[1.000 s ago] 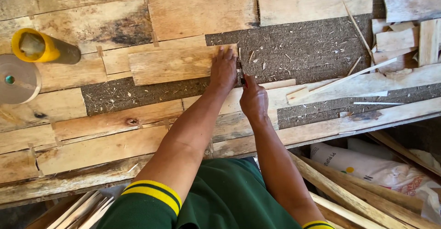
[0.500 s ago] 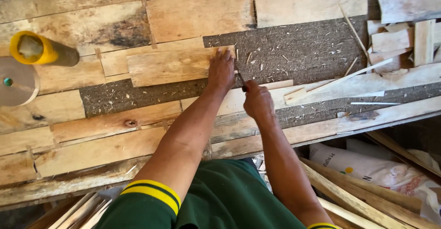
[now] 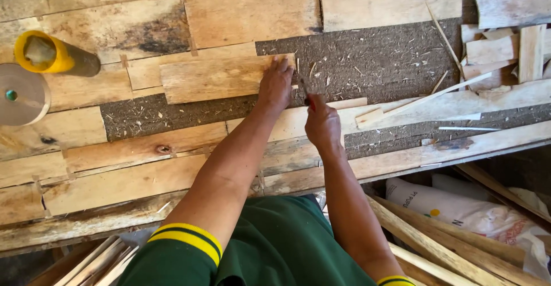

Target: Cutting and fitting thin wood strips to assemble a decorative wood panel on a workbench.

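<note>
A left hand (image 3: 275, 85) lay flat, fingers spread, on the right end of a thin wood sheet (image 3: 215, 78); just beside it, the right hand (image 3: 322, 124) gripped a small red-handled blade (image 3: 306, 92) at the sheet's edge.

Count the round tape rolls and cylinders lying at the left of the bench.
2: a yellow-ended cylinder at upper left, and a tan tape roll just below it at the frame's edge, partly cut off.

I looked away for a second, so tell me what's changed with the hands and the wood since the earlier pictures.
Very little. The right hand has shifted slightly lower along the edge of the veneer piece, keeping its grip on the small blade. The left hand stays pressed flat on that piece. The yellow-rimmed tube and tape roll have not moved.
</note>
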